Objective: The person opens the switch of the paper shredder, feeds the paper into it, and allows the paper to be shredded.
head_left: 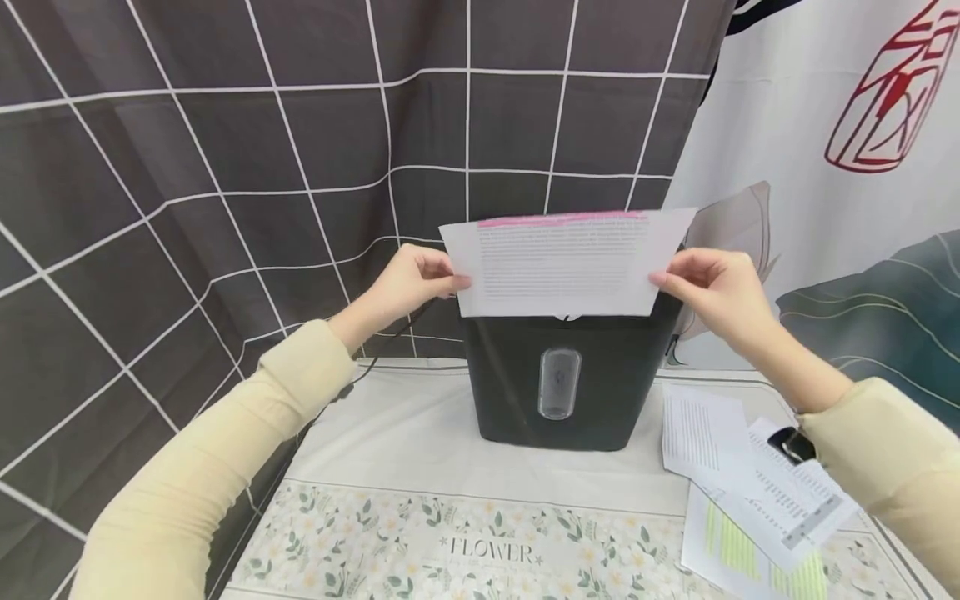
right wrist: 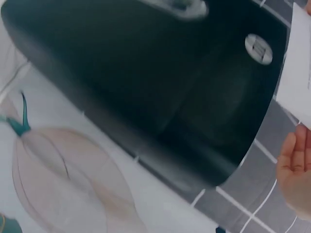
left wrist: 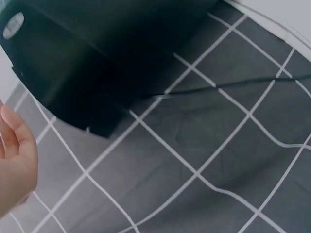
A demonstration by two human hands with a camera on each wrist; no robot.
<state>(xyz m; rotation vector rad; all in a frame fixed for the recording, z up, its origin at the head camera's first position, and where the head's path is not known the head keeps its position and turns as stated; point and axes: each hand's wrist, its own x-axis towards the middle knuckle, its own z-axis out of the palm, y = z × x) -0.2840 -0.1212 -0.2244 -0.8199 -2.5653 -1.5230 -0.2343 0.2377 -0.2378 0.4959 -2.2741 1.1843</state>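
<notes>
A printed sheet of paper with a pink highlighted strip along its top is stretched between both hands. My left hand pinches its left edge between thumb and fingers, and my right hand pinches the right edge. Behind the sheet's lower part stands a black paper shredder with a clear oval window in front; the sheet hides most of its top. In the right wrist view, a white corner of the paper shows beside the shredder. Only part of the left hand appears in the left wrist view.
Several loose printed sheets, some highlighted yellow-green, lie right of the shredder under my right forearm, near a dark round object. A cord runs off left. A grid-patterned curtain hangs behind the cloth-covered table.
</notes>
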